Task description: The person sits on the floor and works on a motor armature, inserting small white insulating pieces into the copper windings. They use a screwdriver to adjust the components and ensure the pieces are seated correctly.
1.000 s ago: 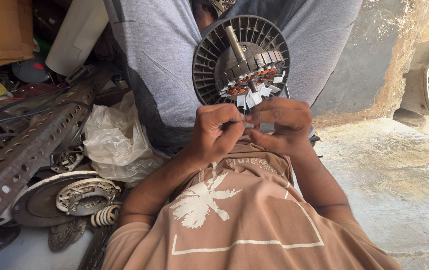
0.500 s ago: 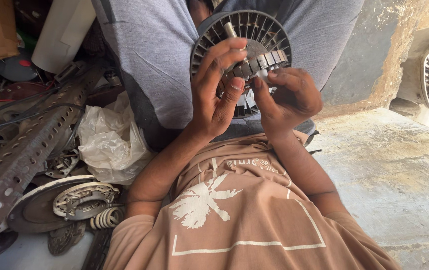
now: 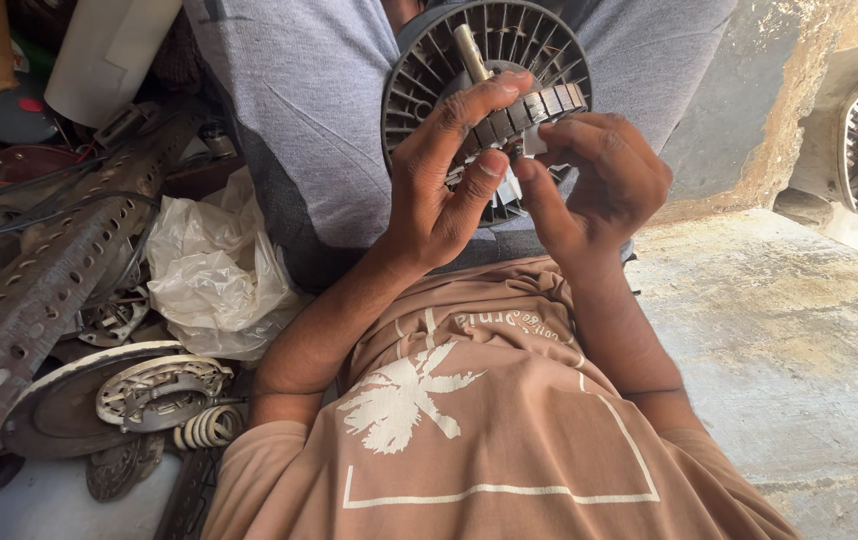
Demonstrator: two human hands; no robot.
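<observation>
A crumpled white plastic bag lies beside a perforated metal bar. Near them sit a round metal disc and a small coiled spring. To the right stretches a stained concrete floor.

a dark grey finned motor rotor is showing against grey trousers; a tan shirt is bearing a cream palm print.

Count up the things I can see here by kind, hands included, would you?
Hands on the motor: 2, left hand and right hand
Round finned motor part with a metal shaft: 1
Crumpled plastic bag: 1
Perforated metal angle bar: 1
Round metal disc with a winding plate on it: 1
Total: 6
</observation>
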